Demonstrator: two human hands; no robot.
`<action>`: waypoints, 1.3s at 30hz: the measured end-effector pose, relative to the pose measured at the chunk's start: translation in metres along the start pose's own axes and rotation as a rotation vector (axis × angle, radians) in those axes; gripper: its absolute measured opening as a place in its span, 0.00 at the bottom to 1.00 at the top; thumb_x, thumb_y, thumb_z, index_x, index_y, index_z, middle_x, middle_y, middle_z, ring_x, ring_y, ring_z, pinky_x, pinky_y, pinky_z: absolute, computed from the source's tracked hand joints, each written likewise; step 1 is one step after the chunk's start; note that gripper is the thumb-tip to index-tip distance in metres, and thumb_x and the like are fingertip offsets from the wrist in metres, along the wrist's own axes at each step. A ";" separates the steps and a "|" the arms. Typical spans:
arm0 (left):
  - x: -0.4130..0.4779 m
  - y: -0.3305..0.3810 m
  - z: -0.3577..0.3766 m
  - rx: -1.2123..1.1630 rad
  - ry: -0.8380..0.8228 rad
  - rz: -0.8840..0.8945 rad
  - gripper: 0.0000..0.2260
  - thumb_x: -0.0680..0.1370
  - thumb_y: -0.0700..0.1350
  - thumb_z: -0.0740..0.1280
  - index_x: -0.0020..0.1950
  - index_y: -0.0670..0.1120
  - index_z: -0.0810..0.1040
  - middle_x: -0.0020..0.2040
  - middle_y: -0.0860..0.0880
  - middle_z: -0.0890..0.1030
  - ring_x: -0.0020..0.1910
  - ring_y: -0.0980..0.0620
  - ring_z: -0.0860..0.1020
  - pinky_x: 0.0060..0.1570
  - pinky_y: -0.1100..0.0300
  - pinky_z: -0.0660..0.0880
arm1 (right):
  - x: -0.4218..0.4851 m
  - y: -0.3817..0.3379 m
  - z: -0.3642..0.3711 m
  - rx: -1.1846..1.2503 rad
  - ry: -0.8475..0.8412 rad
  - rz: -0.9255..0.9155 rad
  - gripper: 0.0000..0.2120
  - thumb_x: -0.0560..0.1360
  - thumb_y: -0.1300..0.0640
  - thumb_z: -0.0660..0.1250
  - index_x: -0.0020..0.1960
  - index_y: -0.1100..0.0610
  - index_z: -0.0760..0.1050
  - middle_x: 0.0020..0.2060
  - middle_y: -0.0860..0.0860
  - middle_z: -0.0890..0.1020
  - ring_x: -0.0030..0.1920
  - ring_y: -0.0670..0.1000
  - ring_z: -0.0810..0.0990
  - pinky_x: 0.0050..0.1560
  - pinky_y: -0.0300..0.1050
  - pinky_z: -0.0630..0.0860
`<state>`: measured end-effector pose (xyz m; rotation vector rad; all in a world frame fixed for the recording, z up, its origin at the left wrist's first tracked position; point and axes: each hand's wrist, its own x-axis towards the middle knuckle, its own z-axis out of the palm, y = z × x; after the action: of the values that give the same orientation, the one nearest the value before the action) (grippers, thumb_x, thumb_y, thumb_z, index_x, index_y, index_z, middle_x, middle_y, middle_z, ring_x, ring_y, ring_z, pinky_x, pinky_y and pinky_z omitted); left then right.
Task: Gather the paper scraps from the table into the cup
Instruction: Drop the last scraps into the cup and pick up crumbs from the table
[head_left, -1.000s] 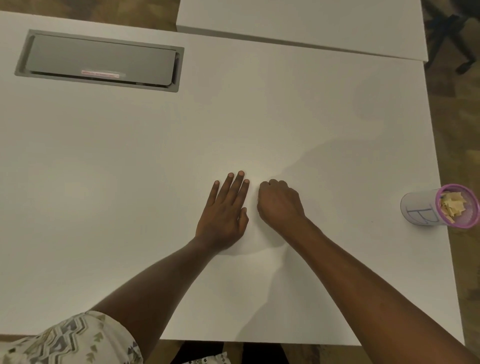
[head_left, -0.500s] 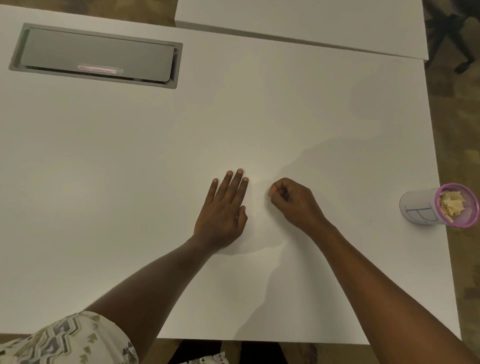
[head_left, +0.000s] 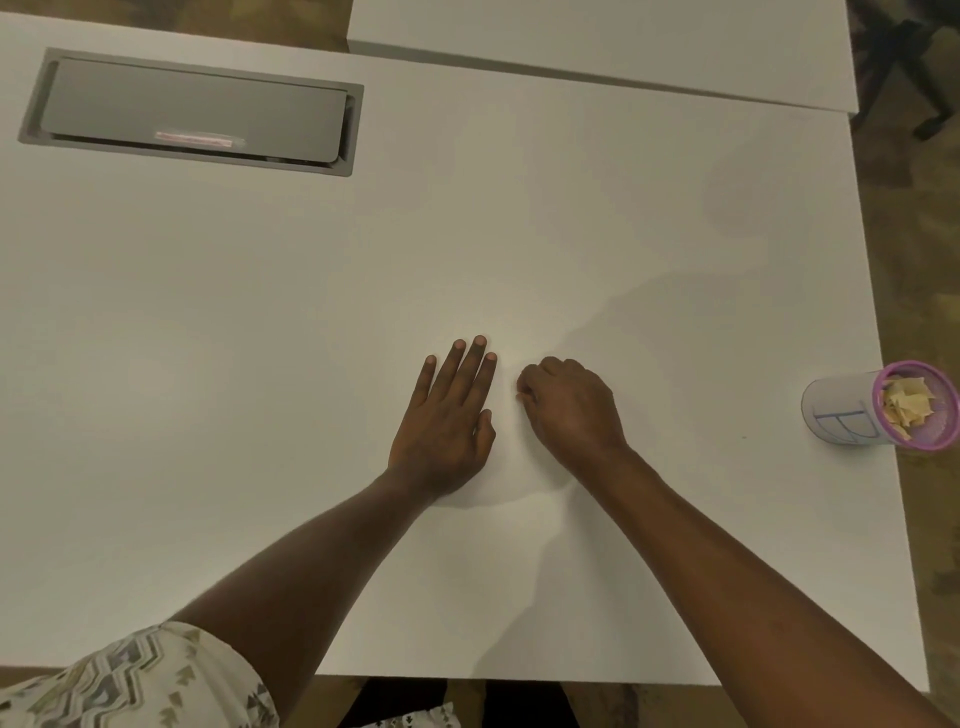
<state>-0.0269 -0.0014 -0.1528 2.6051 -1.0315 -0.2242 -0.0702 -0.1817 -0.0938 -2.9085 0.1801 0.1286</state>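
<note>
My left hand (head_left: 447, 421) lies flat, palm down, on the white table (head_left: 260, 312), fingers stretched forward and holding nothing. Just to its right, a small gap away, my right hand (head_left: 571, 410) rests knuckles up with the fingers curled into a fist; whether anything is inside it is hidden. The cup (head_left: 841, 405), white with blue marking and a purple mesh rim, stands at the table's right edge, well to the right of both hands. Several pale paper scraps (head_left: 906, 405) lie inside it. I see no loose scraps on the tabletop.
A grey cable hatch (head_left: 192, 111) is set into the table at the far left. A second white table (head_left: 597, 41) abuts at the back. A dark chair base (head_left: 914, 52) stands on the floor at top right. The table's right edge runs right by the cup.
Half a second ago my right hand was a little farther right, turned with its fingers pinched. It has rolled knuckles up and slid back toward my left hand, which stayed put.
</note>
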 end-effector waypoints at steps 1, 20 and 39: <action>0.000 0.000 0.000 -0.002 0.001 0.000 0.29 0.82 0.48 0.55 0.83 0.46 0.51 0.84 0.48 0.49 0.83 0.49 0.46 0.80 0.43 0.52 | 0.002 -0.001 -0.001 -0.038 -0.012 -0.023 0.06 0.78 0.58 0.63 0.44 0.57 0.77 0.38 0.52 0.79 0.37 0.56 0.75 0.36 0.48 0.72; 0.000 0.000 0.000 0.008 0.012 0.001 0.29 0.82 0.48 0.54 0.83 0.45 0.52 0.84 0.48 0.50 0.83 0.48 0.47 0.80 0.43 0.53 | 0.024 0.008 0.000 0.041 -0.138 0.022 0.06 0.71 0.57 0.60 0.37 0.57 0.66 0.34 0.50 0.75 0.34 0.53 0.72 0.33 0.46 0.68; -0.002 0.022 0.002 0.001 -0.064 -0.075 0.33 0.81 0.53 0.54 0.83 0.45 0.46 0.84 0.46 0.45 0.83 0.46 0.43 0.81 0.44 0.45 | -0.093 0.087 -0.051 0.920 0.040 0.692 0.10 0.64 0.45 0.64 0.40 0.49 0.78 0.37 0.48 0.84 0.40 0.53 0.83 0.43 0.52 0.80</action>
<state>-0.0428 -0.0156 -0.1466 2.6560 -0.9549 -0.3268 -0.1697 -0.2674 -0.0541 -1.8376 0.9553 0.0672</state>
